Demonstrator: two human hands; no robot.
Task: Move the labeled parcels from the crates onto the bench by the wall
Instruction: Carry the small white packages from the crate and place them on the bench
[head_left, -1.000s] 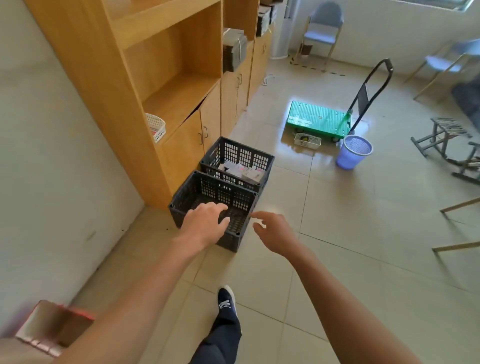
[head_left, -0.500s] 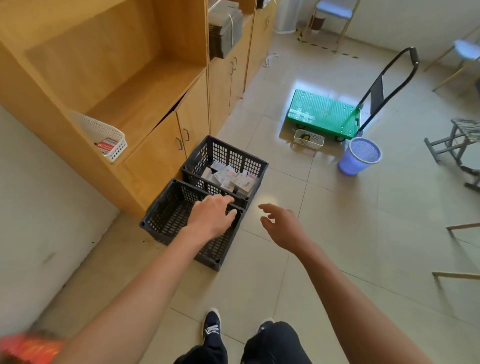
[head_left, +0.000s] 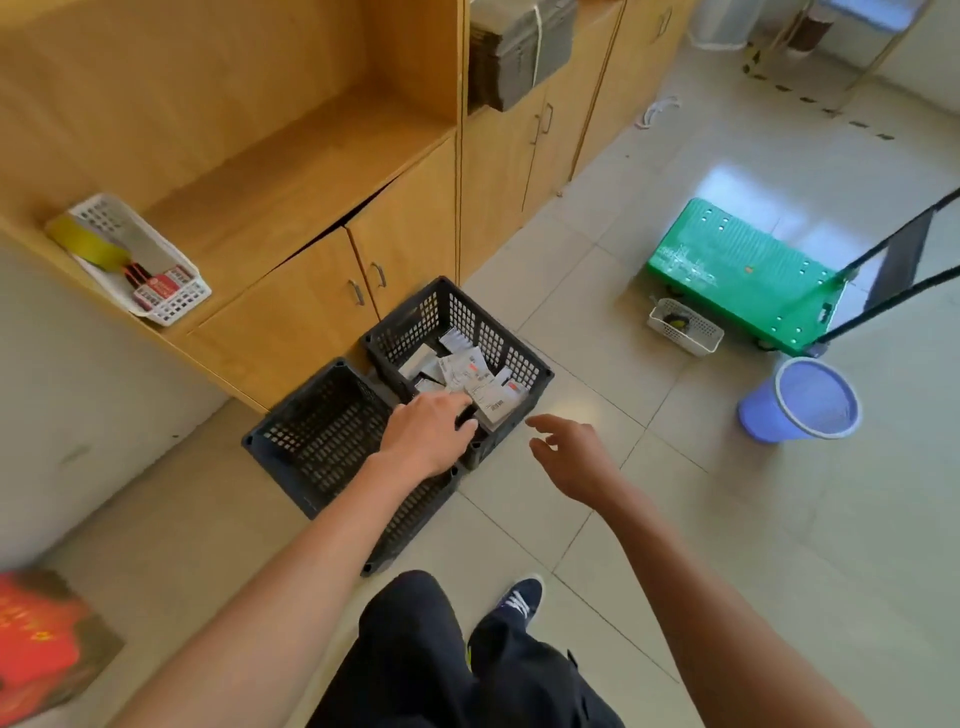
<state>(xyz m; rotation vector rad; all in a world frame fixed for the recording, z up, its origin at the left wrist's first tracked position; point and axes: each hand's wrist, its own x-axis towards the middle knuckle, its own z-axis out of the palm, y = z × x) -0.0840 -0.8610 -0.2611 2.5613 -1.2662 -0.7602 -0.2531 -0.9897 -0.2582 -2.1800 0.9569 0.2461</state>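
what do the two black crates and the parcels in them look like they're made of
Far crate and near crate: probably moulded plastic, matte black, judging by the uniform lattice walls. Parcels, seen only in the far one: pale, flat, with printed paper labels; likely plastic mailer bags, though too blurred to be sure.

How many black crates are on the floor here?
2. The near crate sits by the wall and looks empty; the far crate touches it, against the cabinet, holding the parcels.

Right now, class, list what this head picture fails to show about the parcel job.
- Bench: not in the head view at all.
- Parcel labels: too small and blurred to read.
- Left hand grip: fingertips hidden behind the far crate's rim.
- Near crate: floor partly covered by that arm.
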